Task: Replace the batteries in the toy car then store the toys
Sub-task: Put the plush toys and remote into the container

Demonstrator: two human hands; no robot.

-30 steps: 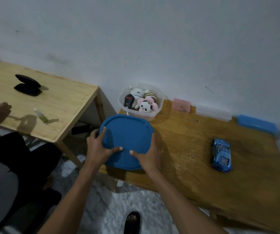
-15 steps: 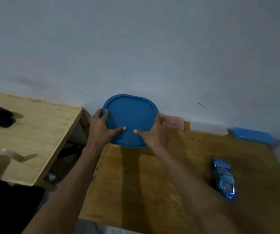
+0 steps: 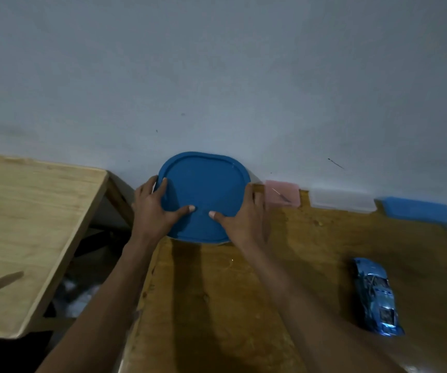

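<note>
A blue rounded-square lid (image 3: pixel 203 189) sits at the back left corner of the dark wooden table (image 3: pixel 244 305), against the wall. It hides the clear toy container beneath it. My left hand (image 3: pixel 153 208) grips the lid's left edge, thumb lying flat on top. My right hand (image 3: pixel 241 218) grips the right edge, its thumb also on top. A shiny blue toy car (image 3: pixel 377 296) lies on the table to the right, apart from both hands.
A lighter wooden table (image 3: pixel 33 224) stands to the left across a narrow gap. Along the wall lie a pink box (image 3: pixel 283 195), a clear box (image 3: pixel 342 200) and a blue box (image 3: pixel 417 210).
Both hands carried the blue lid from the table's front edge back to the wall and set it over the toy container, which is now hidden. The camera view tilted upward.
</note>
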